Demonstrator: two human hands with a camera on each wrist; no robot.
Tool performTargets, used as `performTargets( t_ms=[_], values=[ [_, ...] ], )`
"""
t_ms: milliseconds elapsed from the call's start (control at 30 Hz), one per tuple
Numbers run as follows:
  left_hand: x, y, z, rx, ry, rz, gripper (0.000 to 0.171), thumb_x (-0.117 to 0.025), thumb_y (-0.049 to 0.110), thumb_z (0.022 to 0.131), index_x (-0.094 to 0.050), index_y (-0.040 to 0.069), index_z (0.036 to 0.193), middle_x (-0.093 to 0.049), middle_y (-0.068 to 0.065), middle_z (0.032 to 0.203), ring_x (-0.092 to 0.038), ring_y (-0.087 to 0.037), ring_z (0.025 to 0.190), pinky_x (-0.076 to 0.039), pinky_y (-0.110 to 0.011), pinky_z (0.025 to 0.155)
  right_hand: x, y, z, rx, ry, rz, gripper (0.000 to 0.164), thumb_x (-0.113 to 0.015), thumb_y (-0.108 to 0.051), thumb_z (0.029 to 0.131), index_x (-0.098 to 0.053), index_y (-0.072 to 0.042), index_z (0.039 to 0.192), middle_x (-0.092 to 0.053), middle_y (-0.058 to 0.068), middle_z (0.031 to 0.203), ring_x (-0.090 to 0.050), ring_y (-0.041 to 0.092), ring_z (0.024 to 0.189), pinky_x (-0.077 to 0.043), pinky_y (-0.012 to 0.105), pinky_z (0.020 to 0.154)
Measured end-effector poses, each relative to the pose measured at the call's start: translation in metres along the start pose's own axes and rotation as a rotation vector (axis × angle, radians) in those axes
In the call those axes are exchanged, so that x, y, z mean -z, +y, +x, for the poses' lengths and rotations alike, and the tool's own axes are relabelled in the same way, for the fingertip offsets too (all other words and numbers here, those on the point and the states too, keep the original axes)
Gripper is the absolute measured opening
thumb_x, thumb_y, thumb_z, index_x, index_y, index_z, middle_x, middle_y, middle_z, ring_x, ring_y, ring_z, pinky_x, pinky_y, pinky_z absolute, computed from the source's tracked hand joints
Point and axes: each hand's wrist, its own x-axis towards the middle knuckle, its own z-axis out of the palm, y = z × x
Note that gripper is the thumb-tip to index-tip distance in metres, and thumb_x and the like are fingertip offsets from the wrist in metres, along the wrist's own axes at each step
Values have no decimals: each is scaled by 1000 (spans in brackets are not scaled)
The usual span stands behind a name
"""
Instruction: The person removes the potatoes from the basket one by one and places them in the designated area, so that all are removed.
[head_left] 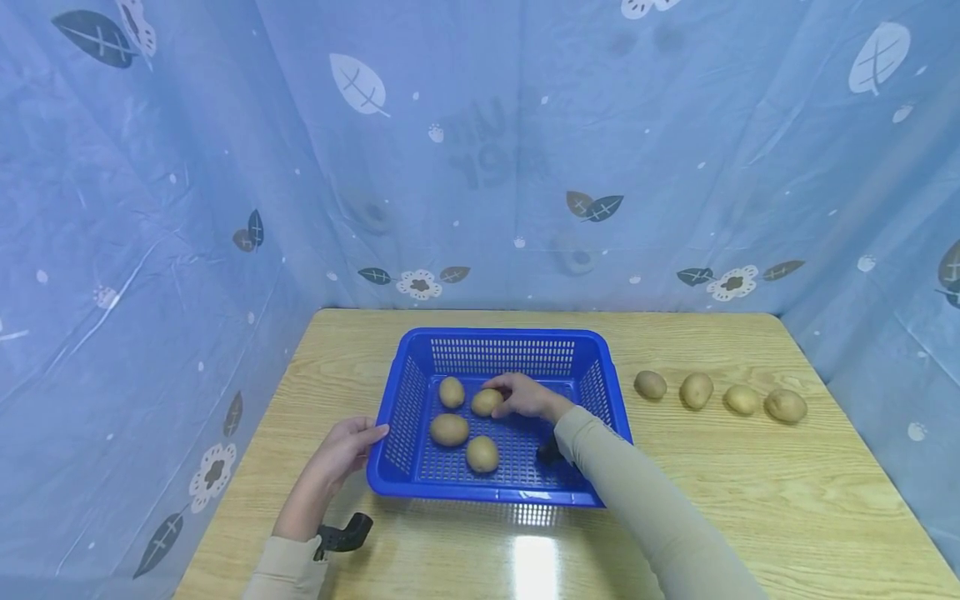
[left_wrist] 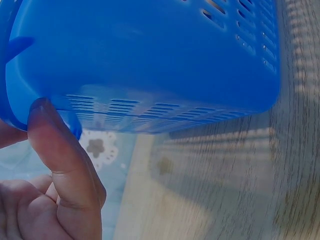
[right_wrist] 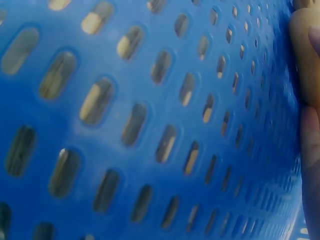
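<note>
A blue plastic basket (head_left: pixel 517 498) with slotted walls sits on the table. My right hand (head_left: pixel 522 395) reaches down into it and grips a potato (head_left: pixel 487 402) between thumb and fingers. Around that one, three other potatoes lie on the basket floor: a small one (head_left: pixel 452 392) behind, a larger one (head_left: pixel 449 430) to the left and another (head_left: pixel 482 454) nearer the front. At the basket's left side my left hand (head_left: pixel 347 450) pinches the rim. The left wrist view shows a digit (left_wrist: pixel 55 135) pressed against the wall just under the rim. At the right wrist view's edge, the held potato (right_wrist: pixel 306 60) shows partly.
Right of the basket, several potatoes (head_left: pixel 697 391) lie in a row on the wooden table (head_left: pixel 712 483). A patterned blue curtain (head_left: pixel 480 208) surrounds the table at the back and sides. A black wrist mount (head_left: pixel 347 533) sticks out below the left hand.
</note>
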Motion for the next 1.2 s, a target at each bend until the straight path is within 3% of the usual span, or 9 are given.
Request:
performTargets(
  t_ms=[433,800,1200],
  values=[
    [0,0,-2,9,1,1,33,-51,21,97,-54,-10,107,-69,-9,86,-65,-16,74,-51,-28,69,-1,-2,3,1,22,-71,48,-76,-3,74,-62,-5,120,-64,8,114,-59,19,101,-46,36,92],
    [0,-1,-1,6,2,-2,35,-51,22,97,-53,-11,109,-70,-11,89,-66,-17,77,-51,-28,70,4,-1,3,29,48,-66,47,-77,-5,72,-63,-6,117,-66,8,113,-60,18,99,-46,36,91],
    [0,-1,-1,-2,-4,0,35,-50,22,98,-53,-11,109,-70,-8,88,-65,-15,75,-50,-26,67,16,-10,2,67,75,60,47,-74,-6,75,-62,-4,120,-65,10,113,-60,18,95,-49,30,83]
  ],
)
